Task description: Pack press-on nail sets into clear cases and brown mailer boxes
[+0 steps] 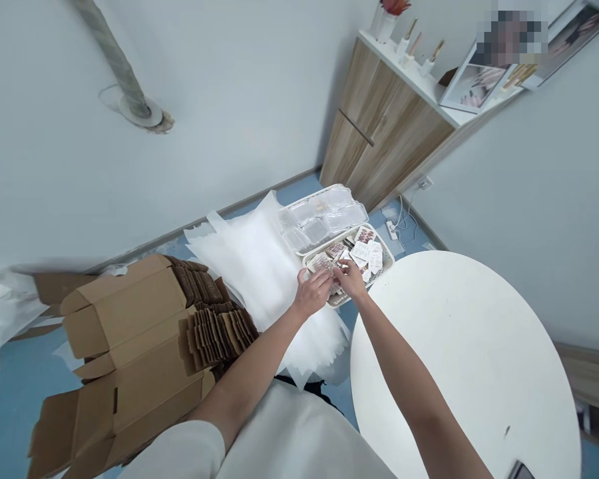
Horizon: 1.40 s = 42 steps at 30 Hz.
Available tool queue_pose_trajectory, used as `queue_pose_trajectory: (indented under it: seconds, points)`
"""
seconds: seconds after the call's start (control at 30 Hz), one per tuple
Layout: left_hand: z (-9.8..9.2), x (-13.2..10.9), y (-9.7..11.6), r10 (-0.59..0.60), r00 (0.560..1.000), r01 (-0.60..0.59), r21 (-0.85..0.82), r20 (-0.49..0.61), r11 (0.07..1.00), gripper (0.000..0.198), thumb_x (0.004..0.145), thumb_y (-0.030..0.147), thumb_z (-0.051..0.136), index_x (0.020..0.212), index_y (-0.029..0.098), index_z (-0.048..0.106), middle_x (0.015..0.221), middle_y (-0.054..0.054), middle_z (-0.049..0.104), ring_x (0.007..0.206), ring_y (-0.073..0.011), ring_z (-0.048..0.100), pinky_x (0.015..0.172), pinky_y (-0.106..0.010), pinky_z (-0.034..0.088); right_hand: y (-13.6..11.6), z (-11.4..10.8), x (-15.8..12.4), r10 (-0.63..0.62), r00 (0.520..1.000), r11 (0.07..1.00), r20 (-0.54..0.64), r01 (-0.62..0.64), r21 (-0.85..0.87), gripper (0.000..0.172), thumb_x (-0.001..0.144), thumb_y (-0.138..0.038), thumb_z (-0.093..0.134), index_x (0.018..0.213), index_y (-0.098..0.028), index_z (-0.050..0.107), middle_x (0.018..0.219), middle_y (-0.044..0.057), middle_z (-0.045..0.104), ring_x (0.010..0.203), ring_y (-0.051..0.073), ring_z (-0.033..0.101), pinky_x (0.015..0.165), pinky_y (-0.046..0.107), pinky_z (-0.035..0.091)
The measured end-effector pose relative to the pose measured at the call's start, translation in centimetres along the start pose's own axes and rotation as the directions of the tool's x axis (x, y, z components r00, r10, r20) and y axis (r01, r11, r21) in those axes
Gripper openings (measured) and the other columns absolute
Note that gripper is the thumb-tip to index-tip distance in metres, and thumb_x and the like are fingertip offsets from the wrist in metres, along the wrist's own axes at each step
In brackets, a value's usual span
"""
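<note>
My left hand [312, 293] is at the near left edge of a white plastic basket [390, 260], fingers bent and pressed together. Close beside it, my right hand [350, 279] reaches over the same basket with its fingers pinched. The fingertips of both hands nearly meet over something small and pale that I cannot make out. In the basket lie several white printed cards [362, 251] and small packs with reddish-brown pieces [365, 235]. Directly behind stands a second white basket [305, 253], filled with clear plastic cases [315, 231].
White foam sheets [259, 259] are piled left of the baskets. Flattened cardboard boxes [134, 326] are stacked further left. A round white table [459, 346] stands at the right, a dark device [520, 470] on it. Behind are a wooden cabinet [379, 120] and a power strip [392, 230].
</note>
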<state>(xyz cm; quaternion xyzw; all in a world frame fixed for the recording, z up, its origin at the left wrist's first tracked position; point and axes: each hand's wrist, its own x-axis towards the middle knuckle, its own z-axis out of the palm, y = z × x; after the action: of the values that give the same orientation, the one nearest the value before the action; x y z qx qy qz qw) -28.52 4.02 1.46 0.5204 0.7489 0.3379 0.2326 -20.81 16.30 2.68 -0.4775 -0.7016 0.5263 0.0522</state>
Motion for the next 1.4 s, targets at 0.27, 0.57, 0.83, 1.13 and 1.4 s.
queue_pose_trajectory:
  seconds: [0.27, 0.57, 0.83, 1.13, 1.4]
  points:
    - [1.4, 0.1, 2.7, -0.244, 0.946, 0.158, -0.352, -0.215, 0.923, 0.034, 0.079, 0.029, 0.049, 0.112, 0.019, 0.049, 0.124, -0.012, 0.048, 0.114, -0.0249, 0.046, 0.095, -0.039, 0.035, 1.1, -5.0, -4.3, -0.022, 0.986, 0.996, -0.165, 0.035, 0.078, 0.024, 0.067, -0.030, 0.052, 0.088, -0.019, 0.056, 0.060, -0.004, 0.051, 0.054, 0.012, 0.054, 0.055, 0.025, 0.043]
    - [5.8, -1.9, 9.8, 0.001, 0.959, 0.210, -0.710, 0.284, 0.672, 0.019, 0.077, 0.034, 0.051, 0.084, 0.015, 0.054, 0.069, -0.002, 0.062, 0.063, -0.0129, 0.060, 0.064, -0.026, 0.047, 5.5, -11.3, -16.5, -0.014, 0.952, 0.963, -0.305, 0.095, 0.253, 0.030, 0.074, -0.033, 0.049, 0.097, -0.018, 0.061, 0.078, 0.001, 0.059, 0.068, 0.012, 0.051, 0.062, 0.026, 0.042]
    - [11.1, -8.2, 18.4, 0.186, 0.832, 0.269, -0.671, 0.524, 0.691, 0.017, 0.075, 0.032, 0.056, 0.075, 0.016, 0.052, 0.061, 0.001, 0.061, 0.059, -0.0116, 0.059, 0.066, -0.027, 0.046, 13.2, -15.4, -28.7, 0.088, 0.886, 0.852, -0.455, 0.170, 0.495, 0.037, 0.071, -0.036, 0.057, 0.105, -0.019, 0.056, 0.074, 0.000, 0.056, 0.068, 0.012, 0.053, 0.062, 0.028, 0.044]
    - [17.6, -13.7, 24.2, 0.159, 0.774, 0.336, -0.610, 0.613, 0.718, 0.028, 0.076, 0.035, 0.056, 0.096, 0.015, 0.058, 0.071, -0.002, 0.062, 0.064, -0.0118, 0.059, 0.068, -0.029, 0.047, 21.9, -16.2, -38.2, 0.267, 0.861, 0.676, -0.433, 0.153, 0.721, 0.032, 0.066, -0.038, 0.063, 0.092, -0.021, 0.056, 0.080, -0.002, 0.053, 0.057, 0.008, 0.055, 0.066, 0.033, 0.049]
    - [19.5, -14.9, 25.7, 0.070, 0.772, 0.348, -0.513, 0.631, 0.785, 0.035, 0.069, 0.035, 0.065, 0.097, 0.016, 0.056, 0.066, 0.000, 0.063, 0.059, -0.0112, 0.057, 0.067, -0.030, 0.047, 23.8, -14.3, -41.0, 0.234, 0.925, 0.585, -0.300, 0.113, 0.803, 0.065, 0.063, -0.035, 0.067, 0.121, -0.027, 0.038, 0.068, -0.006, 0.050, 0.064, 0.015, 0.063, 0.068, 0.036, 0.051]
